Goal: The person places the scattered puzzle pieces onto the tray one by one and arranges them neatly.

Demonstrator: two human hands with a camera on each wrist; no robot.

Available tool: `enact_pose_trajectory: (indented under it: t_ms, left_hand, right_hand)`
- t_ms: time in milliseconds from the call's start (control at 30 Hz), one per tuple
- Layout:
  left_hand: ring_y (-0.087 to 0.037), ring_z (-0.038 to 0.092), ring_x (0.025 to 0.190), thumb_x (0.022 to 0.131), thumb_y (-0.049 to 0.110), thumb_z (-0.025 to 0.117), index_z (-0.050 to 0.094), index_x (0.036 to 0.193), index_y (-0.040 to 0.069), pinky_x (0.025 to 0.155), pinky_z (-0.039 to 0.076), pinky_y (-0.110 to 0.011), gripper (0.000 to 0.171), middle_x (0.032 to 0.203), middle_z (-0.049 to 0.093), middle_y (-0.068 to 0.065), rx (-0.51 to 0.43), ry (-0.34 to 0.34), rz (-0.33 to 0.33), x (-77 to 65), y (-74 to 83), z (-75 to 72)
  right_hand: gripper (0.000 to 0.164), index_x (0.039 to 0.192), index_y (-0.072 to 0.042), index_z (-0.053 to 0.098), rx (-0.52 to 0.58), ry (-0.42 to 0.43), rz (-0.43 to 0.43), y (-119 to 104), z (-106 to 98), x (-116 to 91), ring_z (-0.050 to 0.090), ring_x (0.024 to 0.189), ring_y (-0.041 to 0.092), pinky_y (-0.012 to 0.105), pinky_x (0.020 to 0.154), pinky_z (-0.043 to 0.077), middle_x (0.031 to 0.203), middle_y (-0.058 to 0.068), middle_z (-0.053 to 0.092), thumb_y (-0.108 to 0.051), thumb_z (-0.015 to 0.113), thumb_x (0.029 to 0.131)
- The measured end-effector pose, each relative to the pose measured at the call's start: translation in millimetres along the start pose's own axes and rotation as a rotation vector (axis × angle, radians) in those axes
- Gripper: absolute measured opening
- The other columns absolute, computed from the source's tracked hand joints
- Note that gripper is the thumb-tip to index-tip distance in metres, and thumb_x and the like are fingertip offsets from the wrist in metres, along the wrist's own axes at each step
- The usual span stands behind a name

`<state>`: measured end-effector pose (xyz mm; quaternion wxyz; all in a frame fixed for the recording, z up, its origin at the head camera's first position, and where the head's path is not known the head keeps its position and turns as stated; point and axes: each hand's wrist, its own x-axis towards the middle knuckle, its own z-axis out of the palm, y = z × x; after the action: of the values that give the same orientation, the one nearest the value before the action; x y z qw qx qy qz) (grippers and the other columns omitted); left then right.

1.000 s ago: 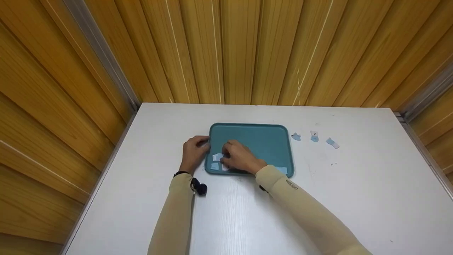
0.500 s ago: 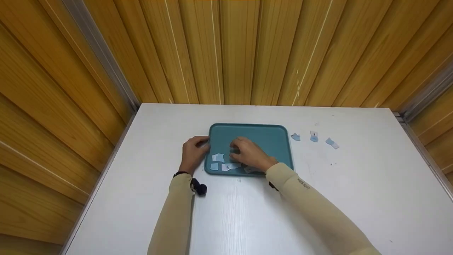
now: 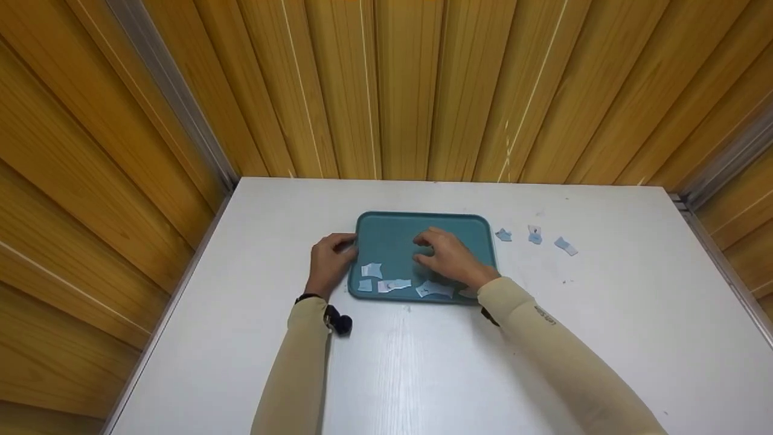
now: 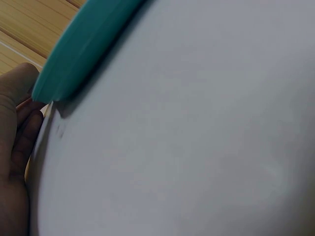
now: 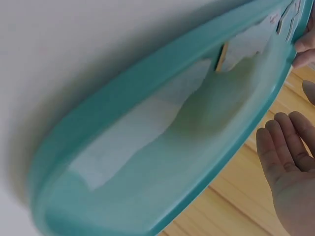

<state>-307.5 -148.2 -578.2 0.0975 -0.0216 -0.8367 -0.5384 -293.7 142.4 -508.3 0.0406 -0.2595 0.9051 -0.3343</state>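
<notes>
Right hand (image 3: 450,257) hangs over a teal rectangular tray (image 3: 386,241) with rounded corners; its grip is wide, thumb and fingers apart, nothing seen held. Nearest is a pale-blue, irregular flat piece (image 3: 435,290), in the tray by the near rim: person's side of the grip, long axis left to right along that rim. Right hand clearly nearer to it. Left hand (image 3: 329,260) touches the tray's left rim (pinching or merely resting, cannot tell). Three blue-and-white flat pieces (image 3: 535,234) lie on the white table (image 3: 386,362), beyond the right rim.
</notes>
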Motion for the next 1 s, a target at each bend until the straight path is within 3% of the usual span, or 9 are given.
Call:
enact_pose_trajectory:
  t_ms: [600, 833, 1000]
  left_hand:
    - [-0.02, 0.066, 0.113, 0.092, 0.004, 0.075, 0.08, 0.12, 0.01, 0.099, 0.053, -0.037, 0.029, 0.117, 0.075, -0.002, 0.004, -0.003, -0.003, 0.3, -1.8, -0.4]
    - [-0.02, 0.066, 0.113, 0.092, 0.004, 0.076, 0.08, 0.12, 0.011, 0.1, 0.053, -0.038, 0.029, 0.118, 0.076, -0.001, 0.011, -0.002, 0.0, 0.3, -2.0, -0.3]
    - [-0.021, 0.066, 0.113, 0.092, 0.004, 0.076, 0.08, 0.12, 0.01, 0.1, 0.052, -0.039, 0.029, 0.118, 0.076, -0.002, 0.012, -0.001, 0.013, 0.7, -2.4, -0.8]
  right_hand:
    - [0.041, 0.132, 0.007, 0.066, -0.036, 0.041, 0.105, 39, -38, -31, 0.064, 0.124, 0.039, 0.052, 0.105, 0.052, 0.127, 0.022, 0.064, -0.013, 0.077, 0.099]
    - [0.044, 0.138, 0.007, 0.062, -0.021, 0.041, 0.207, 53, -55, -42, 0.06, 0.128, 0.039, 0.053, 0.107, 0.051, 0.132, 0.022, 0.061, -0.014, 0.074, 0.101]
    - [0.044, 0.139, 0.007, 0.062, -0.034, 0.056, 0.234, 65, -66, -49, 0.061, 0.125, 0.039, 0.053, 0.106, 0.051, 0.13, 0.022, 0.061, -0.013, 0.073, 0.101]
